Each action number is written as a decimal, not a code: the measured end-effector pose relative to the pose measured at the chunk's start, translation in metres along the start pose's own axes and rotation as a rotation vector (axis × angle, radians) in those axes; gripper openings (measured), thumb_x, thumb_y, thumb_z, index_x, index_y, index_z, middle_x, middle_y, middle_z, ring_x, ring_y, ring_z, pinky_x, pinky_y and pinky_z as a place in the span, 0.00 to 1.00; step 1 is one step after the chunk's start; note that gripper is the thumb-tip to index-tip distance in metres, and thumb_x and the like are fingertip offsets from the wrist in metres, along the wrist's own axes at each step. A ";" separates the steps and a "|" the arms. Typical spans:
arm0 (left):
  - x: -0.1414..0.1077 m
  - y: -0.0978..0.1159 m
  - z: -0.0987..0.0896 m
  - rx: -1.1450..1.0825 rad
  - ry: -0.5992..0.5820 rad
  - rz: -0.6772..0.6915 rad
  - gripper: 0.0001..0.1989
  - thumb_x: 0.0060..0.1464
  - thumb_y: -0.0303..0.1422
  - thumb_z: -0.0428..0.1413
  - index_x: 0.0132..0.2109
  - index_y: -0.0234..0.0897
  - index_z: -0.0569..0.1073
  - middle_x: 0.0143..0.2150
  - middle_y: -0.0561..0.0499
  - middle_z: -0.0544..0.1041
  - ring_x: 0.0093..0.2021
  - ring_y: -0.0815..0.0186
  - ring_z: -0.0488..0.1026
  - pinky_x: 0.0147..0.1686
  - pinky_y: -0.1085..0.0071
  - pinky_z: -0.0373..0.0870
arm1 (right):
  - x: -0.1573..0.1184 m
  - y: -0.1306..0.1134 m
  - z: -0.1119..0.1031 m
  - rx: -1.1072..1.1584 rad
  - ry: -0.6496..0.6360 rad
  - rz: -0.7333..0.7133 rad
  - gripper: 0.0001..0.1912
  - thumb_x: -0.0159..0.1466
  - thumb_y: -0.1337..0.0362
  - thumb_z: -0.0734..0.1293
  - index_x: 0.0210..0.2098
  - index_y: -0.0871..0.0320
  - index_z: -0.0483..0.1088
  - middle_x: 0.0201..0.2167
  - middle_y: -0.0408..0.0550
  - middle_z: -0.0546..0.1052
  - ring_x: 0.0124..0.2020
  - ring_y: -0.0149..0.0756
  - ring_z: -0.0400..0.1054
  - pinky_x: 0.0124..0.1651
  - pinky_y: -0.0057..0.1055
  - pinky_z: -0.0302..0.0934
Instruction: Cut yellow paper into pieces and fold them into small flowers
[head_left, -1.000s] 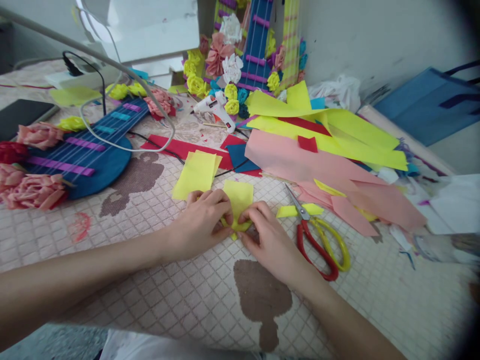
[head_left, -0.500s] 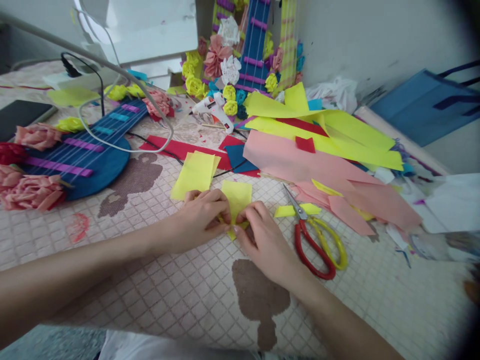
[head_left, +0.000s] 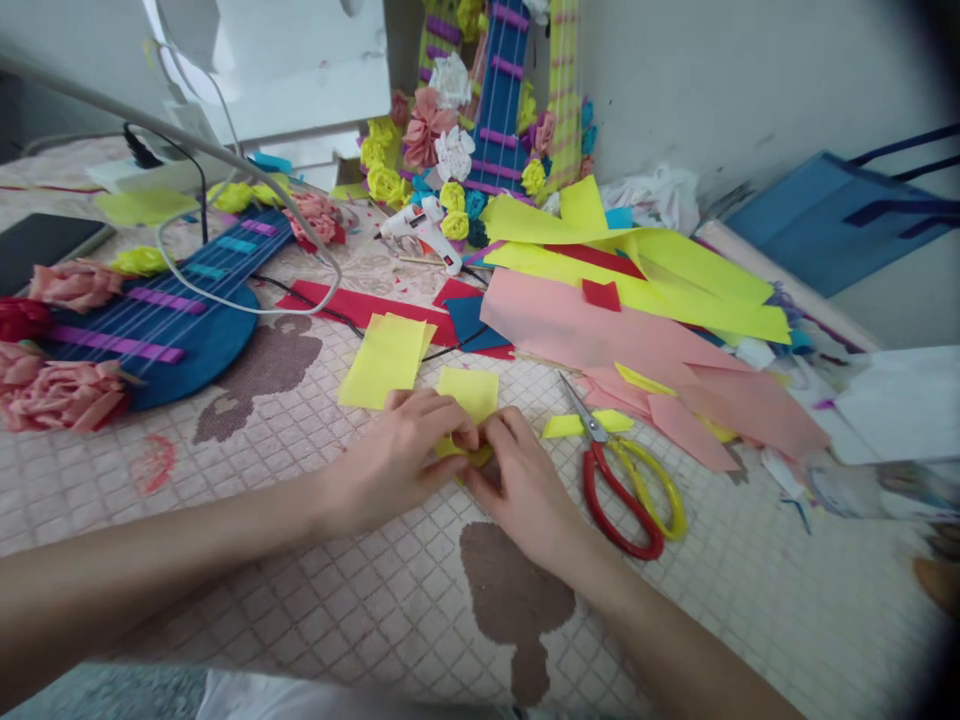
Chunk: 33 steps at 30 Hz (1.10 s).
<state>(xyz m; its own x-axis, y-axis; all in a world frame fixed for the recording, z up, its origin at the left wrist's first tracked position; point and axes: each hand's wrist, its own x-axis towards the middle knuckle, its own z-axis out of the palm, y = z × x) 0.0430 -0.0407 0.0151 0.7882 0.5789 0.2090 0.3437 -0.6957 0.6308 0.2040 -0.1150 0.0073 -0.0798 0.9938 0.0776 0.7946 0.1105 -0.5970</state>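
A small yellow piece of crepe paper [head_left: 470, 388] lies between my hands, its near edge bent up. My left hand [head_left: 420, 440] pinches this edge from the left with thumb and fingers. From the right, my right hand [head_left: 517, 480] pinches the same edge, the fingertips of both hands almost meeting. The fingers hide much of the paper's near end. Just beyond my left hand lies a stack of yellow paper pieces [head_left: 386, 360]. Scissors [head_left: 619, 480] with one red and one yellow handle rest to the right of my right hand, their blades on a yellow strip.
A blue toy guitar [head_left: 187, 340] with paper flowers lies at the left, under a white cable [head_left: 247, 305]. A white glue gun [head_left: 424, 230] lies at the back. Yellow sheets [head_left: 697, 270] and pink sheets [head_left: 570, 320] are spread at the right. More decorated guitars [head_left: 499, 110] stand behind.
My fingers have closed further over the near edge of the yellow paper, and my hands have come slightly closer together. The whole view has shifted a little.
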 end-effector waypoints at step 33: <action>-0.003 -0.002 0.009 -0.029 -0.091 -0.110 0.18 0.46 0.30 0.62 0.42 0.38 0.63 0.43 0.50 0.69 0.46 0.58 0.66 0.43 0.60 0.60 | 0.001 0.010 -0.010 0.163 0.000 0.021 0.14 0.57 0.74 0.65 0.41 0.56 0.62 0.41 0.48 0.65 0.38 0.36 0.63 0.38 0.35 0.64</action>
<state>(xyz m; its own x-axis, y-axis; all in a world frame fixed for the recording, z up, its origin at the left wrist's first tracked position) 0.0444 -0.0450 0.0066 0.7901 0.6090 0.0698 0.4167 -0.6171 0.6675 0.2183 -0.1134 0.0096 -0.0641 0.9959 0.0637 0.6881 0.0904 -0.7200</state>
